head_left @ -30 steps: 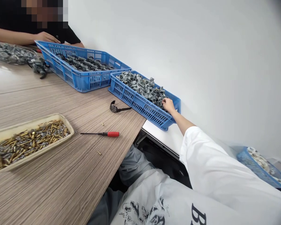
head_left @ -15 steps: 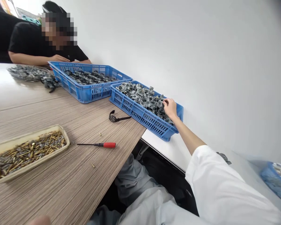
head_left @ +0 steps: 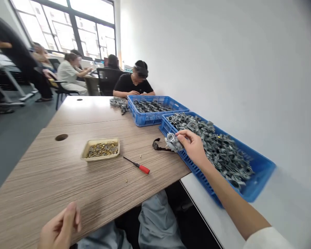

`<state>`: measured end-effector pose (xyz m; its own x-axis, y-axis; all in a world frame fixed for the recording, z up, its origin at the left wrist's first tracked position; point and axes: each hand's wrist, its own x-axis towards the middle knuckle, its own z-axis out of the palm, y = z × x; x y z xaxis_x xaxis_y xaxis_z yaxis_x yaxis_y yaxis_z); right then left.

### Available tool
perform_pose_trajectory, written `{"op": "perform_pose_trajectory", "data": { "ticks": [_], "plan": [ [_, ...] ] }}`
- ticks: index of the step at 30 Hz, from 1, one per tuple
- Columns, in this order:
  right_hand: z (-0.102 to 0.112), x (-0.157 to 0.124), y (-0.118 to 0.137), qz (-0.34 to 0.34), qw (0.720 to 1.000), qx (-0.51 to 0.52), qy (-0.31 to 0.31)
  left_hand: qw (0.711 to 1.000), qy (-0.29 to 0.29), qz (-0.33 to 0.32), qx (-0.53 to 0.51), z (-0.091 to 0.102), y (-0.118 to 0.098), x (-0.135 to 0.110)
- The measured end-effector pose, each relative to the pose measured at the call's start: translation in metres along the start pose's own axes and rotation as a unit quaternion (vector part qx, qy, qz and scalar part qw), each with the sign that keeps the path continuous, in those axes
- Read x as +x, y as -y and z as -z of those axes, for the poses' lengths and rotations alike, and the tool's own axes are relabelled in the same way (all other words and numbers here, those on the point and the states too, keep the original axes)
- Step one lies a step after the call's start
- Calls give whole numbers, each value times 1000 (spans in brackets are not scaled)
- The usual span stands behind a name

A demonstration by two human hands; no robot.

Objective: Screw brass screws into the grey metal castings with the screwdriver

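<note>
My right hand (head_left: 193, 147) pinches a grey metal casting (head_left: 173, 141) with a round opening, holding it over the near edge of a blue crate (head_left: 261, 180). Many similar grey castings (head_left: 223, 152) fill that crate. Below the held casting, a black wristwatch (head_left: 158, 146) lies on the table, partly hidden. My left hand (head_left: 62, 226) hovers at the table's front edge with its fingers curled in, and no object shows in it. A red-handled screwdriver (head_left: 142, 168) lies between my hands, with a small brass screw (head_left: 126, 180) nearby.
A cream tray (head_left: 83, 156) of brass and silver screws stands at mid-table. Another blue crate (head_left: 137, 119) holds dark parts, beside a pile of grey parts (head_left: 118, 102). A person in black (head_left: 131, 83) sits at the far end. The white wall (head_left: 223, 69) runs along the right.
My right hand has lifted a grey casting out of the near crate and brought it left over the rim. The view has turned left and up, and my left hand shows more fully.
</note>
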<state>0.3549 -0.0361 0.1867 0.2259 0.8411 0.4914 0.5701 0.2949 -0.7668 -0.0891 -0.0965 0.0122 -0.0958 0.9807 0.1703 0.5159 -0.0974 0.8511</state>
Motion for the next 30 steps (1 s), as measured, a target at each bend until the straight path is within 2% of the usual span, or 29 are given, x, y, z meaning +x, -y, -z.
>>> {"op": "perform_pose_trajectory", "data": {
  "ticks": [3, 8, 11, 15, 18, 24, 30],
  "plan": [
    [-35, -7, -6, -32, 995, 74, 60, 995, -43, 24, 90, 1, 16, -5],
    [-82, -19, -22, -76, 977, 148, 132, 984, -63, -13, 165, -21, 35, -10],
    [-102, -28, -34, -110, 965, 187, 148, 966, -103, -42, 232, -32, 38, -12],
    [-125, -42, -52, -175, 940, 250, 153, 955, -126, -37, 267, -37, 36, -12],
    [-142, -51, -59, -218, 914, 289, 183, 949, -142, -22, 280, -38, 35, -11],
    [-181, -63, -45, -209, 888, 309, 268, 943, -160, 8, 293, -41, 39, -10],
    [-227, -69, -39, -182, 878, 310, 317, 941, -147, 18, 304, -42, 42, -9]
  ]
}}
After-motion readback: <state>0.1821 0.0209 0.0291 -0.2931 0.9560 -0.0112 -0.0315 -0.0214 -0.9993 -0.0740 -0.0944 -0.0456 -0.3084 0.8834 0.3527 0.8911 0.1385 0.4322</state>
